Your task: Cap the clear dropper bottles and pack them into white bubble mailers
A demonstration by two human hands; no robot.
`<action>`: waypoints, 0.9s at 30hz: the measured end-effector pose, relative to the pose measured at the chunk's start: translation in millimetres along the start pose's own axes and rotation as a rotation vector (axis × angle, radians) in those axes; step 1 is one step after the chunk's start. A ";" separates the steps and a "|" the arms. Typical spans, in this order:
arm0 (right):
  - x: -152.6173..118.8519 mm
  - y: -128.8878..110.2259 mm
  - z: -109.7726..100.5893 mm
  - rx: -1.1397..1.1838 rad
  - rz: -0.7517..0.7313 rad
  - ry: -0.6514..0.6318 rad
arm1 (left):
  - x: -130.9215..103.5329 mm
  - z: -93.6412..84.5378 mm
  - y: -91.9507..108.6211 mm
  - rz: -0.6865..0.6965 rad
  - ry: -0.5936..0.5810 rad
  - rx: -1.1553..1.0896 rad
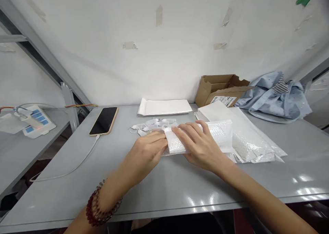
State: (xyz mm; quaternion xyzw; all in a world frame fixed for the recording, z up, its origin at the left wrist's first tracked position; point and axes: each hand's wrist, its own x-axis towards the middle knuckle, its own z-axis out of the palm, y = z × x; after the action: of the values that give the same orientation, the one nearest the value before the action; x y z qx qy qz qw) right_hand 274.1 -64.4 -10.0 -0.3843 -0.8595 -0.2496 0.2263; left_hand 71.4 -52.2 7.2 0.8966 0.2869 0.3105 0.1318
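A white bubble mailer (221, 133) lies across the middle of the table, its left end between my hands. My left hand (149, 148) is closed at the mailer's left end, with a strip of clear plastic under its fingers. My right hand (199, 143) rests over the mailer, fingers curled onto its top and thumb below. Just behind are several small white tags with loops (154, 123). Farther back, a flat white mailer (166, 107) lies near the wall. More white bubble mailers (249, 141) are stacked to the right.
On the grey table (84, 192), a phone (104, 121) with a white cable lies at left. An open cardboard box (218, 90) and light blue cloth (277, 96) are at back right. A power strip (38, 120) sits on the neighbouring left table.
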 end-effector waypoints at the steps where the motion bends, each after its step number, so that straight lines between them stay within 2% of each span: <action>1: 0.5 -1.1 -0.3 0.016 -0.001 0.017 | 0.5 -0.3 2.2 -0.025 -0.018 -0.045; 3: 1.7 -3.7 -1.7 0.065 -0.013 0.042 | 1.9 -2.7 6.4 -0.063 -0.094 -0.147; 7: 4.1 -10.1 -4.9 0.171 -0.058 0.084 | 4.6 -13.8 11.3 -0.047 -0.421 -0.351; 8: 4.4 -11.3 -5.5 0.185 -0.063 0.084 | 4.8 -18.1 11.5 -0.044 -0.474 -0.381; 10: 4.8 -12.3 -6.0 0.196 -0.059 0.070 | 3.7 -29.0 10.6 -0.050 -0.510 -0.422; 12: 4.7 -11.2 -5.7 0.198 -0.044 0.057 | 1.1 -41.6 7.0 -0.097 -0.483 -0.463; 13: 4.4 -10.1 -5.3 0.199 -0.035 0.055 | -0.5 -47.6 3.8 -0.168 -0.454 -0.487; 15: 3.6 -7.2 -4.2 0.202 -0.018 0.048 | -3.4 -56.0 -6.2 -0.392 -0.231 -0.471; 17: 2.8 -4.3 -2.9 0.206 -0.010 0.034 | -4.9 -56.7 -20.8 -0.608 0.027 -0.252; 19: 2.1 -2.3 -1.7 0.210 -0.006 0.017 | -5.4 -49.3 -37.9 -0.694 0.110 0.092; 21: 1.5 -1.5 -1.1 0.212 -0.002 0.000 | -6.2 -37.7 -53.7 -0.578 -0.057 0.320; 24: 0.7 -1.8 -1.9 0.204 0.011 -0.028 | -9.4 -23.9 -67.7 -0.505 -0.181 0.309; 27: 0.3 -2.6 -3.5 0.195 0.019 -0.042 | -13.1 -21.5 -69.7 -0.499 -0.253 0.277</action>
State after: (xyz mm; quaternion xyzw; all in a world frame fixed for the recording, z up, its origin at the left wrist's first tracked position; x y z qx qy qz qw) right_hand 272.6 -67.9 -7.8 -0.3739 -0.8805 -0.1545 0.2470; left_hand 19.2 -2.9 -11.4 0.8395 0.5189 0.1125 0.1153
